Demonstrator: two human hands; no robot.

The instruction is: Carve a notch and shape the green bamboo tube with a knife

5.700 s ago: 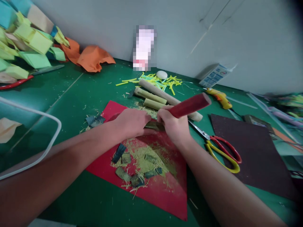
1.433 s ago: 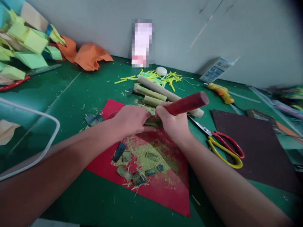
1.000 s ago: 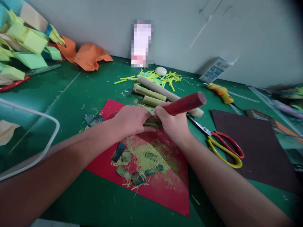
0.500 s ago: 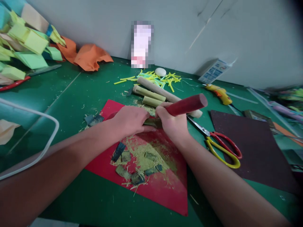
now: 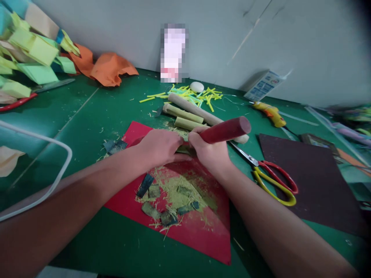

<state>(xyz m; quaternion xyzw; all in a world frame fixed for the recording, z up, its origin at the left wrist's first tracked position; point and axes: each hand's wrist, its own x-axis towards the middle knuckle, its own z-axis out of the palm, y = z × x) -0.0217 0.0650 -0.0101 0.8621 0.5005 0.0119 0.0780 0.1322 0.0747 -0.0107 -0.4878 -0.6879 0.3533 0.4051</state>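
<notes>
My right hand [image 5: 208, 150] is wrapped round the thick dark-red handle [image 5: 226, 130] of a tool; its working end is hidden beneath the fist. My left hand [image 5: 162, 146] is closed on a short greenish stick [image 5: 184, 148], pressing it down over a red sheet [image 5: 199, 239]. Both hands are close together, with the stick between them. On the sheet lie yellowish dust and fibres [image 5: 176, 189] and several dark green offcuts [image 5: 169, 218]. Just beyond the hands are two cut pale-green stick pieces [image 5: 185, 114] and a longer grey-brown rod [image 5: 197, 107].
Red-and-yellow-handled scissors [image 5: 278, 181] lie right of my right forearm, partly over a dark brown sheet [image 5: 307, 173]. Farther back are a yellow glue gun [image 5: 269, 112], yellow strips [image 5: 213, 94], a white egg-shaped thing [image 5: 197, 87] and orange paper [image 5: 113, 69]. A white cable [image 5: 65, 162] loops at left.
My right hand and the red handle have shifted slightly left and toward me. My left hand stays nearly where it was on the stick.
</notes>
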